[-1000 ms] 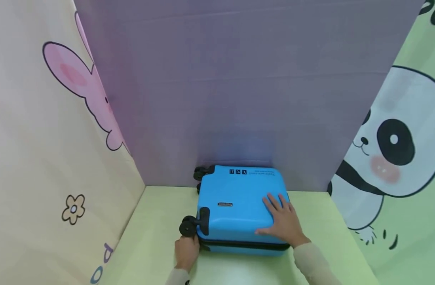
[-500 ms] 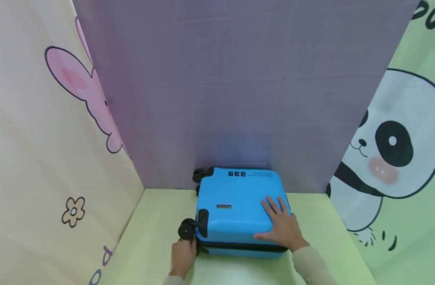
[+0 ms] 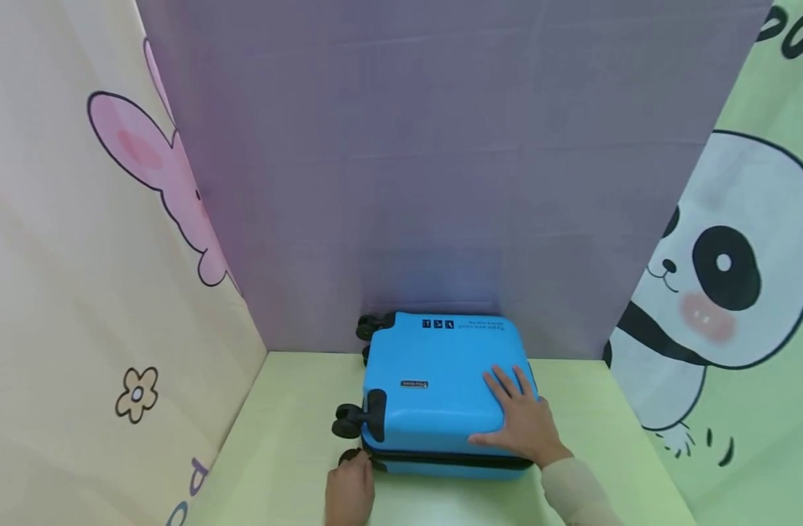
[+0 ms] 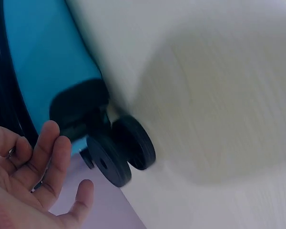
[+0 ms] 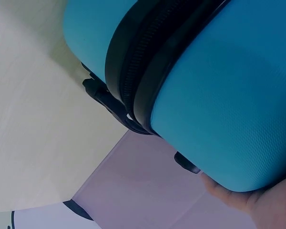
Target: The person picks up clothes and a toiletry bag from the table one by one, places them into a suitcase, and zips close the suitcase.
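Note:
A light blue hard-shell suitcase (image 3: 447, 372) lies on its side, its black zipper (image 3: 450, 459) running along the edge facing me. My left hand (image 3: 350, 489) is at the zipper's left end, beside the lower front wheel (image 3: 348, 456). Its thumb and index finger come together around a small metallic glint, apparently a zipper pull; in the left wrist view the other fingers (image 4: 62, 157) curl loosely near the black double wheel (image 4: 114, 157). My right hand (image 3: 522, 427) rests on the suitcase's top right, fingers spread and thumb toward the front edge.
The suitcase lies on a pale yellow-green table (image 3: 296, 424), its far side close to a purple-grey back wall (image 3: 440, 183). A cream curtain with a pink rabbit (image 3: 177, 186) stands on the left, a green one with a panda (image 3: 723, 263) on the right. More wheels (image 3: 371, 325) stick out at the back left.
My left hand has shifted down and slightly right, uncovering the lower front wheel. The wheel above it has swivelled. My right hand stays on the suitcase; the view has tilted a little.

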A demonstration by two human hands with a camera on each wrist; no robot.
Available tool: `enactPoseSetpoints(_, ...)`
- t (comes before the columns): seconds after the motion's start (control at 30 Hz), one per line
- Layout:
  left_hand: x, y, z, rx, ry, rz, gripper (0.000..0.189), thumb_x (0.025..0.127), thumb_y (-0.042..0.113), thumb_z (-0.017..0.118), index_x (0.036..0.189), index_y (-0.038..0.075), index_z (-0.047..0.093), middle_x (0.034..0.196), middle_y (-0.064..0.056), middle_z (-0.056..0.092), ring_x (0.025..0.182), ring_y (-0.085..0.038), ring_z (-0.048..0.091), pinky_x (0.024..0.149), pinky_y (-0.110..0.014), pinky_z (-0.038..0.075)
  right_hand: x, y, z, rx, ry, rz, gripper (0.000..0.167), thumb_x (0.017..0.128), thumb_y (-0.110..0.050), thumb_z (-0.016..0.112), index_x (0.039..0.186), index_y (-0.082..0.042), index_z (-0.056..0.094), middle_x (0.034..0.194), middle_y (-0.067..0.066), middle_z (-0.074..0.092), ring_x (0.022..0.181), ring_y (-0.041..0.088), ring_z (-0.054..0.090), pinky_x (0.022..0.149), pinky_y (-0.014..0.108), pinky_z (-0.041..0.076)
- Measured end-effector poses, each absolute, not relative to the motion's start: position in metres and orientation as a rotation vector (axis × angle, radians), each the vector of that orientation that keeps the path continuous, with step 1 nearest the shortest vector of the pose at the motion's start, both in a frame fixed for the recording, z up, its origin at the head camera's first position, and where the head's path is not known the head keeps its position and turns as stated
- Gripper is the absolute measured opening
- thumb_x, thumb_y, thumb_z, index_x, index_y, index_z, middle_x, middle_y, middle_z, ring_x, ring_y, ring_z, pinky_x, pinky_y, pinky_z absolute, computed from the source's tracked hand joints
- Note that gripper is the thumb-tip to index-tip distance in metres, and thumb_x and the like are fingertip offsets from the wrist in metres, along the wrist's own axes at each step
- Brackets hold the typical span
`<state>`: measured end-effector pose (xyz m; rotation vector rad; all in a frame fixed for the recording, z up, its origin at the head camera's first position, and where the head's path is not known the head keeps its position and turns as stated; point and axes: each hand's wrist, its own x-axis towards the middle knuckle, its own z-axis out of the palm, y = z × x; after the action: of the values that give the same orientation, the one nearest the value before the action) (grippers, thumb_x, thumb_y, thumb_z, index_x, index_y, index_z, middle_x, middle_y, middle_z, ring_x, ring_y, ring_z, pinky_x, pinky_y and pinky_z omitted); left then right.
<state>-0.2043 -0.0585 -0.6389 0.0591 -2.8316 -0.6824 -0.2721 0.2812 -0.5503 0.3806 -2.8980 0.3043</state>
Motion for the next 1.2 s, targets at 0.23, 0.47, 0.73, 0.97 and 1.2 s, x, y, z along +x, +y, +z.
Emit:
enactPoseSetpoints(0.23, -0.197, -0.034, -0.638, -0.106, -2.903, -0.727, 0.027, 0.095, 0.015, 0.068, 0.071, 0.018, 0.055, 0.058, 0.01, 0.051, 0.052, -0.008, 0.046, 0.054, -0.031, 0.039, -0.271, 0.282, -0.55, 0.366, -2.902, 0.312, 0.128, 0.058, -0.099, 0.058, 0.16, -0.025, 0.037, 0.169, 0.001, 0.029, 0.155, 0.043, 0.02, 0.087, 0.076, 0.047)
enactPoseSetpoints(0.47, -0.198, -0.01, -0.634, -0.273, -2.952, -0.664, 0.009, 0.094, 0.016, 0.068, 0.086, 0.014, 0.069, 0.066, 0.005, 0.064, 0.059, -0.012, 0.06, 0.059, -0.036, 0.049, -0.272, 0.282, -0.554, 0.367, -2.905, 0.318, 0.128, 0.058, -0.101, 0.056, 0.16, -0.026, 0.037, 0.169, 0.001, 0.029, 0.155, 0.042, 0.019, 0.087, 0.076, 0.047)
enactPoseSetpoints(0.73, -0.204, 0.012, -0.634, -0.386, -2.953, -0.586, 0.008, 0.093, 0.018, 0.069, 0.086, 0.015, 0.069, 0.067, 0.004, 0.066, 0.058, -0.014, 0.061, 0.055, -0.036, 0.045, -0.272, 0.281, -0.555, 0.364, -2.893, 0.317, 0.128, 0.057, -0.101, 0.056, 0.159, -0.026, 0.037, 0.169, 0.001, 0.03, 0.155, 0.042, 0.02, 0.087, 0.075, 0.047)
enactPoseSetpoints(0.97, -0.205, 0.016, -0.635, -0.443, -2.955, -0.64, 0.019, 0.097, 0.02, 0.065, 0.078, 0.017, 0.062, 0.061, 0.008, 0.057, 0.055, -0.01, 0.056, 0.055, -0.036, 0.043, -0.272, 0.28, -0.554, 0.361, -2.912, 0.322, 0.126, 0.06, -0.099, 0.056, 0.16, -0.025, 0.036, 0.169, 0.002, 0.03, 0.155, 0.043, 0.02, 0.088, 0.076, 0.046)
enactPoseSetpoints(1.2, -0.205, 0.012, -0.641, -0.437, -2.912, -0.653, 0.019, 0.098, 0.021, 0.063, 0.079, 0.019, 0.06, 0.061, 0.009, 0.056, 0.058, -0.012, 0.057, 0.058, -0.039, 0.042, -0.276, 0.287, -0.557, 0.26, -2.836, 0.607, 0.092, 0.089, -0.072, 0.059, 0.16, -0.017, 0.036, 0.168, 0.011, 0.031, 0.153, 0.047, 0.022, 0.086, 0.072, 0.049)
